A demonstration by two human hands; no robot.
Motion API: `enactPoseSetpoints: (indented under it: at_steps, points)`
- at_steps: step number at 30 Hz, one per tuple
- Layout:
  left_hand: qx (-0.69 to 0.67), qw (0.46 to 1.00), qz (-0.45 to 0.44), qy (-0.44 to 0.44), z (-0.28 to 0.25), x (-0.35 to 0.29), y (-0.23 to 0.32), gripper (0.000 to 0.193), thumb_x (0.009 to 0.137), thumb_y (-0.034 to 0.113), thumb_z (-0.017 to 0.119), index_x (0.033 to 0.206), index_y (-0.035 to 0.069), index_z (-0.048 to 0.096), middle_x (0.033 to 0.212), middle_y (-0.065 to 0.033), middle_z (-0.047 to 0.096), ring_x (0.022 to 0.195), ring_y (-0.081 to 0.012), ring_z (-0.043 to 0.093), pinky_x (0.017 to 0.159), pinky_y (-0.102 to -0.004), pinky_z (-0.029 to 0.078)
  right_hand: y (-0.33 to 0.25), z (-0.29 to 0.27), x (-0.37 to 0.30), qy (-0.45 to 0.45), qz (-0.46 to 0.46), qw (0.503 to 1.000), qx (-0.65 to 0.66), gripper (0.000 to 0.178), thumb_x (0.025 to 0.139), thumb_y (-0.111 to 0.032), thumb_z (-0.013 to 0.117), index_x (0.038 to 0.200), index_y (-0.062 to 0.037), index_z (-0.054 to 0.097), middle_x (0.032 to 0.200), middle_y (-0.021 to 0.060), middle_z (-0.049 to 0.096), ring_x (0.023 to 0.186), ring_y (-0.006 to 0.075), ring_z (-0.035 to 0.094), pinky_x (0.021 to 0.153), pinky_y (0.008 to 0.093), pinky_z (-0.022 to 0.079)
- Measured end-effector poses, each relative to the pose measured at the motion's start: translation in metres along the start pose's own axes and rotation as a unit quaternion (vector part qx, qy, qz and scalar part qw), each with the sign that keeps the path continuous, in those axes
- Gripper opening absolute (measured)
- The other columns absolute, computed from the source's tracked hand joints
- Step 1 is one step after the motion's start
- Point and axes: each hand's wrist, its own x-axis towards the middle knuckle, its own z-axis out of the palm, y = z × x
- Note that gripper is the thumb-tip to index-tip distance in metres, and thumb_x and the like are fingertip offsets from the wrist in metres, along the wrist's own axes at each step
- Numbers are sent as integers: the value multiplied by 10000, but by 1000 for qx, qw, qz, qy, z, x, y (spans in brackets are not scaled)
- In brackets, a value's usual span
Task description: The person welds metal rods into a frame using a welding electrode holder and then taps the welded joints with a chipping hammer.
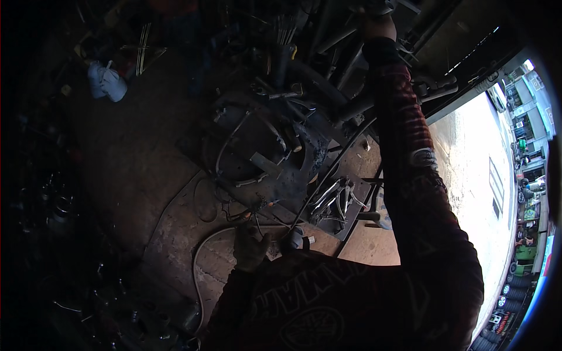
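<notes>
My left hand [250, 248], in a dull glove, is low in the middle, in front of my body. Its fingers are curled near a dark thing with orange parts [243, 216] and thin cables; what they hold is too dark to make out. My right arm stretches far forward, and my right hand [377, 28] is closed at a grey rounded metal thing [374, 8] at the top edge; its fingers are mostly hidden. Between the hands lies a dark metal worktable [313, 146] carrying a curved metal frame [225, 143] and a flat metal bar [266, 165].
Bent metal pieces [339, 202] lie on a plate right of the table. A pale cable [196, 257] loops across the floor [134, 146]. Dark pipes [357, 105] crowd the far right. A white jug-like container [107, 82] and thin rods [141, 50] are far left. Bright daylight enters at right.
</notes>
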Motion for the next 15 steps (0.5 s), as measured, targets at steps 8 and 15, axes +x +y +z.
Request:
enactPoseSetpoints:
  at_steps: [8, 15]
  points:
    - [1, 999, -35, -11, -4, -4, -4, 642, 692, 276, 812, 1188, 28, 490, 999, -103, 566, 897, -246, 621, 768, -382, 515, 3, 38, 7, 55, 248, 949, -186, 587, 763, -528, 674, 1142, -84, 620, 1098, 169, 666, 1075, 349, 612, 909, 427, 486]
    - [25, 999, -35, 3, -3, -3, -2, 665, 663, 283, 812, 1184, 19, 493, 997, -126, 570, 884, -273, 620, 749, -412, 525, 77, 68, 17, 5, 243, 939, -243, 543, 810, -530, 623, 1126, -89, 634, 1111, 153, 667, 1090, 329, 611, 922, 418, 484]
